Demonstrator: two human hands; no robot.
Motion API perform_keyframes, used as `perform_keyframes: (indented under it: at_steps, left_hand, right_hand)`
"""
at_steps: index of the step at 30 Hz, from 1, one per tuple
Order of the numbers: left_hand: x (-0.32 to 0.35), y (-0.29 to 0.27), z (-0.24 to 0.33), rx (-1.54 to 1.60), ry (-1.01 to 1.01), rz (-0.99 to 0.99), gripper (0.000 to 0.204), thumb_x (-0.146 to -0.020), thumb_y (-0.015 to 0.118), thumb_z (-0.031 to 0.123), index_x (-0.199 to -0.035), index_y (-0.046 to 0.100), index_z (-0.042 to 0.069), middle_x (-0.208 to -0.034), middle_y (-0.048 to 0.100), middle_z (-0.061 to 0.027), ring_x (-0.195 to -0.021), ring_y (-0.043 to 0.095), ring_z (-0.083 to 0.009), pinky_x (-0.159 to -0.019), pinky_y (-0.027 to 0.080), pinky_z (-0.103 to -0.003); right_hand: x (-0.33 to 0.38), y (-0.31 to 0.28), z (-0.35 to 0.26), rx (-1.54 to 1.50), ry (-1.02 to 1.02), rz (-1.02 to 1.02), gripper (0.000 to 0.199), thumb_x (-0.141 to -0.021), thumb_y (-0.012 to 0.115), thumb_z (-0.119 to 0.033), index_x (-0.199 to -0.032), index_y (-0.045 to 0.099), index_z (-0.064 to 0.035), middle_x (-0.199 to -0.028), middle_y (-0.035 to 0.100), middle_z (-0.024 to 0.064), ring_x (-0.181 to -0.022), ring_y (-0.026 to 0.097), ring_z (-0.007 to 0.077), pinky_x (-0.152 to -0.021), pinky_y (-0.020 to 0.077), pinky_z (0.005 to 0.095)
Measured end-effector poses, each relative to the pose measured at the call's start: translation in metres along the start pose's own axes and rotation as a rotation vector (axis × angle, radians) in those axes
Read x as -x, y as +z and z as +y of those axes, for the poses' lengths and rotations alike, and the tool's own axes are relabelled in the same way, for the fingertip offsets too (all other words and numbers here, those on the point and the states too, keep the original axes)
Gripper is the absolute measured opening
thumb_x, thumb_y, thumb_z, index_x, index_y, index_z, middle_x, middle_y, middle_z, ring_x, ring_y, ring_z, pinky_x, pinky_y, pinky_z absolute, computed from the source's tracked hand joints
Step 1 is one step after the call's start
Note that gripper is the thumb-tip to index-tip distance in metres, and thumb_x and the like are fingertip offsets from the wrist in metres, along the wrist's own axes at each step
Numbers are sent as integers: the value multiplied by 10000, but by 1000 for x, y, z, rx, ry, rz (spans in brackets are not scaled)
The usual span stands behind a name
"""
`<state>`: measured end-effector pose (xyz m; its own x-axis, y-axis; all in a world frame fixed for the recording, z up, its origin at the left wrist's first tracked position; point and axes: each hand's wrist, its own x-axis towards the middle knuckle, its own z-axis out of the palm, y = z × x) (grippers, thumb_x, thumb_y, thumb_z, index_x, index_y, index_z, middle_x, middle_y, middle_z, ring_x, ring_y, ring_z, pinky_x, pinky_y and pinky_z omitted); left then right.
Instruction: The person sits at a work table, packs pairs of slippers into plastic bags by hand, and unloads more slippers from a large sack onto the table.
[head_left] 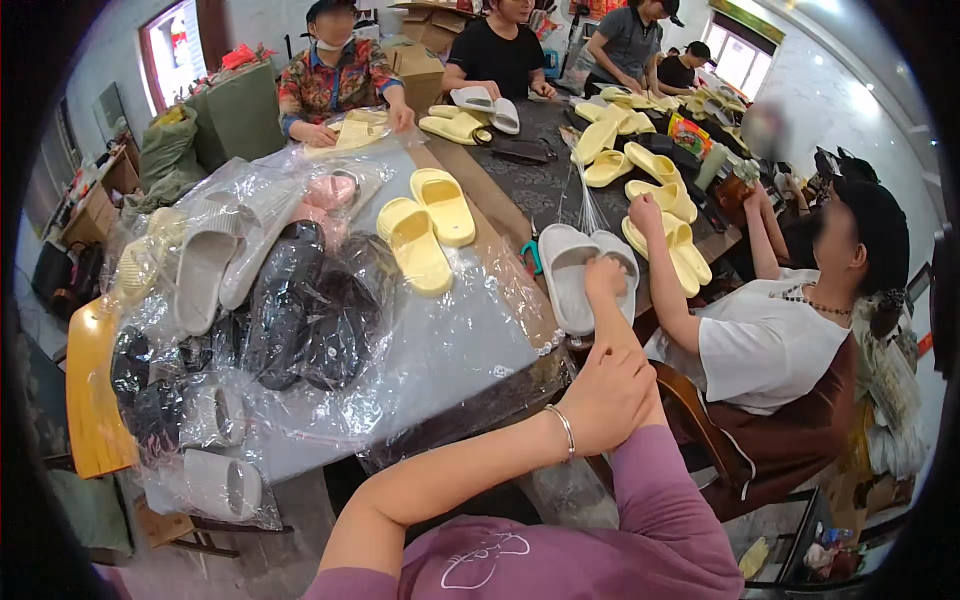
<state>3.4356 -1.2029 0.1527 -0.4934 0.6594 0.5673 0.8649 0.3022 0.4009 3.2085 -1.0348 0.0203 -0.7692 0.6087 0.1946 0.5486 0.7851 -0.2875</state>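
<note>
The left hand (pixel 605 400) lay closed around the right forearm. The right hand (pixel 604 277) rested with curled fingers on a grey slipper (pixel 566 275) at the table edge (pixel 470 405). Clear bags (pixel 270 310) of grey, black and pink slippers lay left; yellow slippers (pixel 425 225) lay between.

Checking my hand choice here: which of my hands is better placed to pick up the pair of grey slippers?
Right. The right hand rests on the grey slippers, while the left hand is clasped round the right forearm, short of them.
</note>
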Motion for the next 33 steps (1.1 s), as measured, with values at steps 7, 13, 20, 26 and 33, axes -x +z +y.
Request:
perform_keyframes:
  at_steps: [7, 13, 20, 26, 33]
  left_hand:
    - [7, -14, 0, 7, 3, 98, 211, -825, 513, 199, -930, 564, 23, -936, 516, -111, -947, 481, -256, -900, 316, -378]
    - [26, -29, 2, -34, 22, 136, 225, -824, 506, 186, -942, 563, 4, -946, 515, -130, -960, 473, -276, -908, 333, -411]
    - [51, -66, -1, -77, -105, 153, 246, -797, 520, 192, -920, 559, -17, -937, 508, -146, -947, 466, -295, -900, 340, -395]
    - [82, -90, -3, -184, -126, 290, 263, -768, 547, 175, -931, 539, -32, -920, 506, -153, -938, 467, -307, -879, 363, -402]
    - [110, -112, 1, -116, -252, 250, 269, -769, 553, 160, -957, 522, -30, -961, 501, -165, -965, 460, -327, -881, 369, -411]
  right_hand:
    - [18, -30, -6, 137, -21, 166, 599, -741, 545, -557, -1063, 588, -53, -1105, 585, 112, -1095, 500, 261, -865, 387, 459]
    - [31, -36, -30, 85, -182, 484, 404, -782, 555, -420, -940, 580, -49, -979, 592, 109, -990, 523, 280, -820, 368, 455]
    - [62, -28, -126, -101, -498, 307, 375, -783, 549, -397, -893, 617, -46, -936, 625, 117, -959, 545, 276, -807, 376, 459]
    - [127, -34, -215, -242, -719, -183, 488, -762, 554, -541, -817, 706, -80, -837, 666, 138, -912, 608, 297, -865, 379, 474]
    - [167, -36, -259, -328, -1103, -671, 943, -626, 652, -643, -1328, 392, -69, -1282, 450, 219, -1190, 439, 337, -1015, 323, 379]
